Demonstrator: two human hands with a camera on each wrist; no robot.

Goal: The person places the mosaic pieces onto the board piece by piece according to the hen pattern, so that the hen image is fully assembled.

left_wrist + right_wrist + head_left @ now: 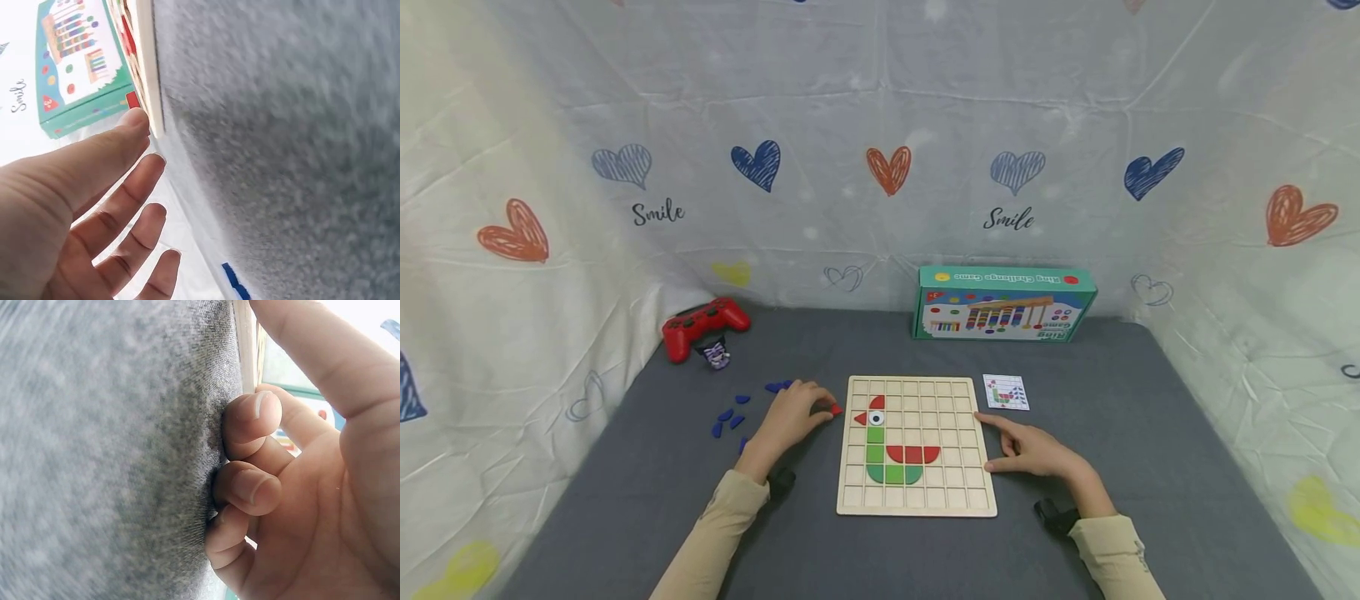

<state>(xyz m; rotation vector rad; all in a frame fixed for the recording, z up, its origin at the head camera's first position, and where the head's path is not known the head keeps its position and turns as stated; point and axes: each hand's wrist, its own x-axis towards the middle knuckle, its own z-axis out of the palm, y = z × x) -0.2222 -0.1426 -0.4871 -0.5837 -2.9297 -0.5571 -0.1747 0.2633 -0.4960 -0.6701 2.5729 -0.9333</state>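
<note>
A small red piece is pinched between the thumb and index finger of my left hand, just left of the wooden grid board. In the left wrist view the red piece shows above the thumb tip, and the other fingers are spread apart. My right hand touches the board's right edge with outstretched index finger and thumb. Its remaining fingers bend in over the cloth in the right wrist view. On the board, green squares, rounded green pieces, red pieces and an eye tile form a bird shape.
Several blue pieces lie left of my left hand. A picture card sits by the board's upper right corner. Farther back are a red game controller, a small purple-and-black figure and a green game box.
</note>
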